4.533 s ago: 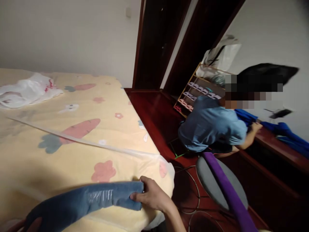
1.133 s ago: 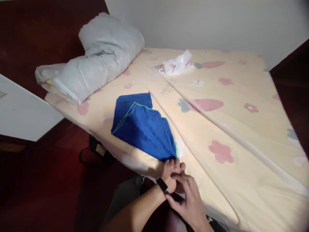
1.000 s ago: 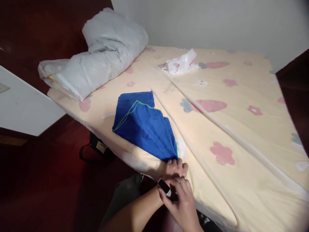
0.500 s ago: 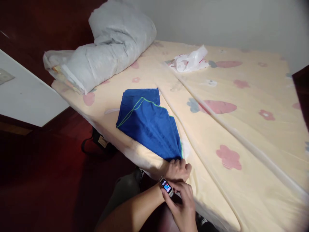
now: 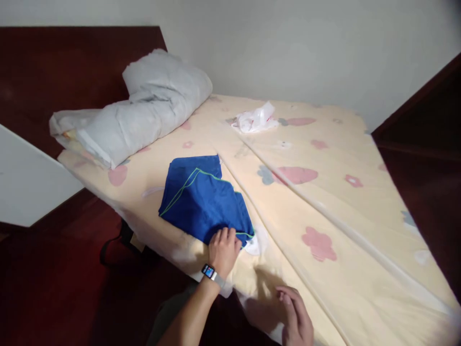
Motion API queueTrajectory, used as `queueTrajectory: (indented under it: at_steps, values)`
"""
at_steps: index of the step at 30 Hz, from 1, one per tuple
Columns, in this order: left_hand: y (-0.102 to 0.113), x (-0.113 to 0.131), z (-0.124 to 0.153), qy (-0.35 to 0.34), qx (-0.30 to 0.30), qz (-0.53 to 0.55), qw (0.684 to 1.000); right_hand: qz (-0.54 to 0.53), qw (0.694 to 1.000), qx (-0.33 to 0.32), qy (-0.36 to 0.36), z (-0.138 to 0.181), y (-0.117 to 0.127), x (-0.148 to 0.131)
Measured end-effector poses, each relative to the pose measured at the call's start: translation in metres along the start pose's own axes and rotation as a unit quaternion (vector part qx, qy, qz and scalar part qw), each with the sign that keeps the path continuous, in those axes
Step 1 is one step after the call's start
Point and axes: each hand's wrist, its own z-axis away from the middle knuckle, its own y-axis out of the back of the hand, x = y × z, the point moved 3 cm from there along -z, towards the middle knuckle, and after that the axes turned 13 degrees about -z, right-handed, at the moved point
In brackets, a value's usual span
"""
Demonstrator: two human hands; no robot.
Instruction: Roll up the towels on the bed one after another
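Note:
A folded blue garment (image 5: pixel 201 202) with green piping lies near the front edge of the bed (image 5: pixel 324 202), which has a yellow sheet printed with carrots and flowers. My left hand (image 5: pixel 223 247), with a smartwatch (image 5: pixel 210 273) on its wrist, rests fingers-down on the garment's near corner; the fingers lie flat on the cloth. My right hand (image 5: pixel 297 317) hovers low over the sheet at the bed's front edge, fingers loosely apart, holding nothing.
A grey rolled duvet (image 5: pixel 140 110) lies at the head of the bed against the dark wooden headboard (image 5: pixel 54 67). A crumpled white plastic bag (image 5: pixel 254 120) sits further back on the sheet. Dark red floor (image 5: pixel 54 288) lies to the left, with a black bag under the bed.
My right hand has left the smartwatch and moved right, down to the bed edge. My left hand has slid forward onto the blue garment's corner. The camera has tilted up a little.

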Motion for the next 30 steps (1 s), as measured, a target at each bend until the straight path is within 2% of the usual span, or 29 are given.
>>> queueTrajectory:
  at_steps: [2,5,7,9,13,17,19,21,23,26,30]
  values:
    - [0.002,-0.01,-0.004,0.013,0.003,0.004,1.0,-0.016,0.998,0.047,-0.048,-0.007,0.01,0.005]
    - [-0.004,-0.005,-0.003,-0.016,-0.002,0.032,0.999,-0.033,0.996,0.06,-0.065,-0.015,0.014,0.008]
    - [-0.009,0.001,-0.001,-0.027,-0.009,0.093,0.995,-0.029,0.997,0.05,-0.055,-0.019,0.013,0.009]
    - [-0.013,0.003,-0.003,-0.01,-0.021,0.198,0.98,-0.016,0.998,0.04,-0.051,-0.022,0.013,0.012]
    - [-0.012,0.006,-0.008,0.013,-0.09,0.437,0.895,-0.011,0.996,0.021,-0.081,-0.027,0.011,0.02]
    - [-0.001,0.039,0.008,-0.053,-0.195,0.551,0.81,-0.049,0.989,-0.01,-0.141,-0.031,0.008,0.023]
    - [0.002,0.063,0.025,-0.111,-0.261,0.578,0.765,-0.071,0.984,-0.021,-0.159,-0.033,0.008,0.023]
    - [0.001,0.084,0.042,-0.163,-0.295,0.58,0.742,-0.094,0.98,-0.024,-0.174,-0.035,0.011,0.021]
    - [-0.002,0.096,0.054,-0.198,-0.304,0.567,0.74,-0.118,0.974,-0.036,-0.19,-0.039,0.013,0.019]
    - [-0.005,0.101,0.06,-0.214,-0.329,0.547,0.74,-0.138,0.967,-0.054,-0.206,-0.043,0.015,0.018]
    - [0.006,0.095,0.052,-0.195,-0.36,0.548,0.73,-0.189,0.961,0.008,-0.201,-0.045,0.025,0.017]
